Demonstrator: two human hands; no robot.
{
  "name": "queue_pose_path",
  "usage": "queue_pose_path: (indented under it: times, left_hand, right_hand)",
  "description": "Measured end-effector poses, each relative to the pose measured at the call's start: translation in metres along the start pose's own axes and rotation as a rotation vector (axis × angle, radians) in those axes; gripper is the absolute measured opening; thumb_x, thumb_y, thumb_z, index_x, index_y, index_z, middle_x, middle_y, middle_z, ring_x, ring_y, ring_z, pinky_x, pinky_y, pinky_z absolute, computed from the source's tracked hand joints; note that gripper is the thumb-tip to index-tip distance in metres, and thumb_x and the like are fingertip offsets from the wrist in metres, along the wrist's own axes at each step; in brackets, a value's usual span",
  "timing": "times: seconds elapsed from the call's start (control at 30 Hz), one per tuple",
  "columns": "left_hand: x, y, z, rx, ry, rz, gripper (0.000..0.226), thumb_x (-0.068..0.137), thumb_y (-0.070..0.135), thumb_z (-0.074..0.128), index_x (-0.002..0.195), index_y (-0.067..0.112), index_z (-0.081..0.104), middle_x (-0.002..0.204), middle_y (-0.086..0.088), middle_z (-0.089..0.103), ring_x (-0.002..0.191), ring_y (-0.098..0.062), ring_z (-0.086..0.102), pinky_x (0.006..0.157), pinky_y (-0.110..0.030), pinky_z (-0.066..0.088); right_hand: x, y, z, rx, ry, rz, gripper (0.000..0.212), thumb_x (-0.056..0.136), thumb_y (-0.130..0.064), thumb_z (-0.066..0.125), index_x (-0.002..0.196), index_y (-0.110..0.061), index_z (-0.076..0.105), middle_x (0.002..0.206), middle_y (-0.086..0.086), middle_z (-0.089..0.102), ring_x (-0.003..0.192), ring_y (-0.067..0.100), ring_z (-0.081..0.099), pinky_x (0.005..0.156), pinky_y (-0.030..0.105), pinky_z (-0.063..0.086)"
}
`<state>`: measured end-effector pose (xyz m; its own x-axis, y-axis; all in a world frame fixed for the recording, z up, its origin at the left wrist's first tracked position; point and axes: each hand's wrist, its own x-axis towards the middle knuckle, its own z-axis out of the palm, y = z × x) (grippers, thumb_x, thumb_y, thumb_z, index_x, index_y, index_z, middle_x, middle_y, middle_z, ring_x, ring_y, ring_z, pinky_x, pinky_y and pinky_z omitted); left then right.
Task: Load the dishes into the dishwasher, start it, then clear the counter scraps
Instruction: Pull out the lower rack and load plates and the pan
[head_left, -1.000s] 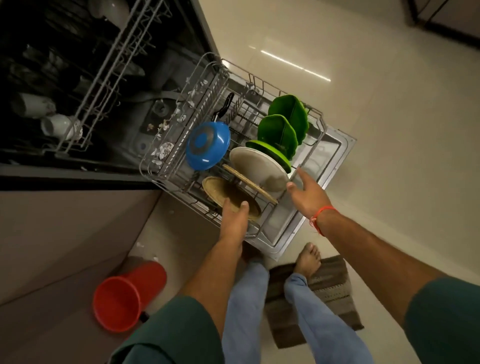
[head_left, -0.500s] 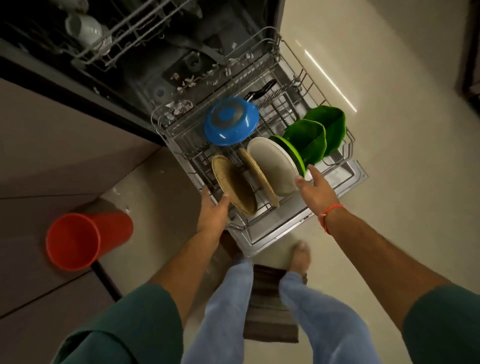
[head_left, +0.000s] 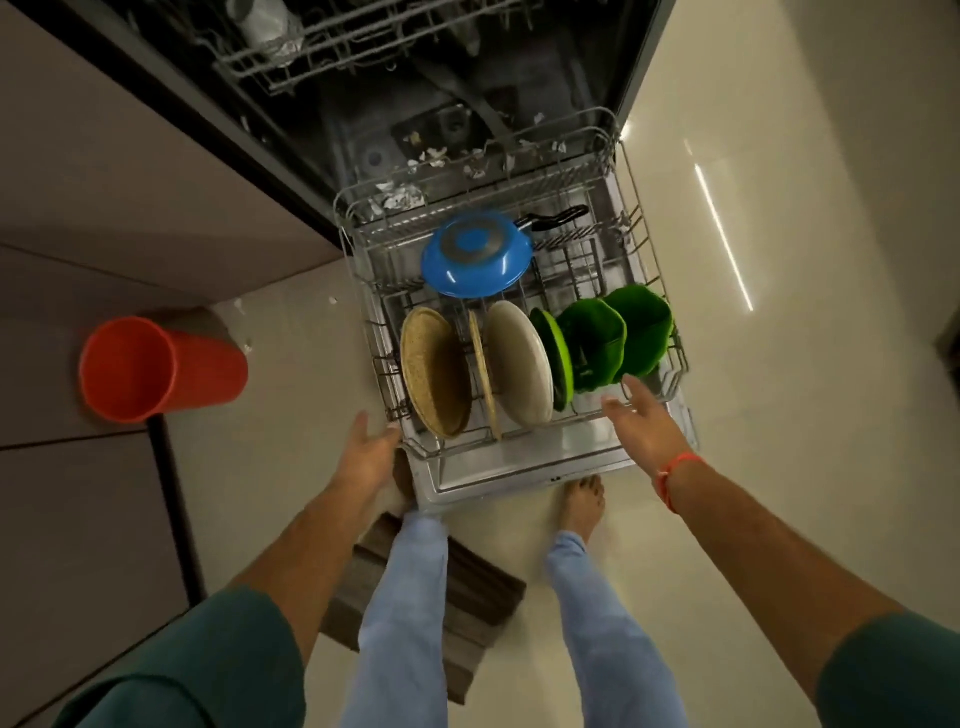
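Red bin (head_left: 156, 369) far left on floor. Left hand (head_left: 369, 452) touches lower rack (head_left: 519, 441) front-left corner, fingers loose, gripping nothing. Tan plates (head_left: 436, 371), white plate (head_left: 519, 361), green bowls (head_left: 618, 338) stand in rack. Right hand (head_left: 644, 421) open at front-right rim, fingers spread.

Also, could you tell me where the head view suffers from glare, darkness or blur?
Head view: a bright streak of glare on the floor; the dishwasher interior is dark; the right hand is slightly motion-blurred; wide-angle distortion bends the edges.
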<state>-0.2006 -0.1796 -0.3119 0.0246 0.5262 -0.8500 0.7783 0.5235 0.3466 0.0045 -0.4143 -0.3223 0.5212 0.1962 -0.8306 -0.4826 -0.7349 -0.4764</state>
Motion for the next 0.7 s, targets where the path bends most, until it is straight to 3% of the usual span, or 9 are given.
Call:
queue_pose_path:
  times: [0.17,0.33,0.43,0.53,0.63,0.7]
  left_hand:
    - [-0.020,-0.004,0.031,-0.148,-0.028,-0.029,0.066,0.104,0.034,0.054,0.160,0.033,0.019,0.162,-0.006,0.032,0.142,-0.029,0.040,0.111,-0.046,0.041]
    - [-0.025,-0.014,0.059,-0.372,-0.118,-0.115,0.059,0.105,0.037,0.050,0.158,0.030,0.026,0.154,-0.001,0.042,0.137,-0.023,0.046,0.109,-0.045,0.044]
    - [-0.022,-0.025,0.074,-0.397,-0.177,-0.156,0.043,0.107,0.034,0.046,0.148,0.025,0.041,0.143,-0.002,0.047,0.126,-0.020,0.049,0.102,-0.041,0.045]
    - [-0.017,-0.039,0.083,-0.403,-0.213,-0.209,0.039,0.106,0.031,0.047,0.145,0.023,0.046,0.136,-0.001,0.051,0.123,-0.020,0.051,0.101,-0.040,0.045]
    - [-0.007,-0.054,0.085,-0.424,-0.209,-0.284,0.037,0.106,0.032,0.047,0.141,0.018,0.050,0.116,0.000,0.058,0.117,-0.021,0.054,0.098,-0.040,0.044]
    - [-0.002,-0.059,0.085,-0.431,-0.214,-0.304,0.039,0.107,0.030,0.045,0.143,0.017,0.049,0.124,-0.003,0.060,0.120,-0.022,0.055,0.103,-0.042,0.044]
  right_hand:
    - [0.011,-0.008,-0.017,0.079,-0.003,0.022,0.059,0.103,-0.034,0.054,0.157,-0.023,0.032,0.159,0.007,0.037,0.145,0.027,0.037,0.119,0.042,0.029]
    - [0.017,-0.010,-0.007,0.119,0.000,0.055,0.057,0.102,-0.032,0.056,0.155,-0.022,0.036,0.155,0.007,0.042,0.141,0.027,0.041,0.118,0.049,0.033]
    - [0.026,-0.001,0.004,0.112,-0.022,0.080,0.057,0.102,-0.035,0.056,0.155,-0.024,0.036,0.155,0.006,0.041,0.141,0.027,0.042,0.117,0.048,0.035]
    - [0.029,0.007,0.013,0.165,-0.019,0.153,0.049,0.102,-0.035,0.055,0.149,-0.022,0.045,0.150,0.006,0.046,0.137,0.029,0.045,0.106,0.042,0.042]
    - [0.034,0.014,0.021,0.223,-0.006,0.226,0.037,0.102,-0.034,0.055,0.137,-0.020,0.054,0.146,0.009,0.051,0.134,0.032,0.047,0.096,0.041,0.044]
    - [0.036,0.018,0.021,0.262,-0.011,0.266,0.044,0.102,-0.037,0.054,0.142,-0.018,0.050,0.149,0.011,0.047,0.136,0.031,0.045,0.100,0.042,0.042]
